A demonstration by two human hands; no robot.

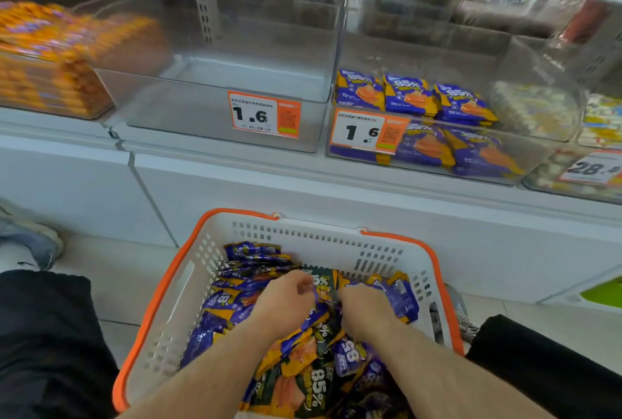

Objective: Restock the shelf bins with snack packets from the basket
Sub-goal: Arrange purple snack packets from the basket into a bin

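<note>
A white basket with an orange rim (158, 294) stands on the floor in front of the shelf, full of purple-and-orange and dark green snack packets (235, 297). Both my hands are down in the pile. My left hand (286, 304) and my right hand (365, 309) have curled fingers and together grip a dark green packet (324, 282) between them. On the shelf above, the clear middle bin (215, 115) with a 1.6 price tag holds nothing. The clear bin to its right (535, 149) holds several purple packets (410, 97).
A bin of orange packets (50, 58) sits at the left of the shelf, and bins of pale packets (538, 108) at the right. A white cabinet front (303, 189) rises behind the basket. My knees in dark trousers flank the basket; a shoe (30, 236) lies at left.
</note>
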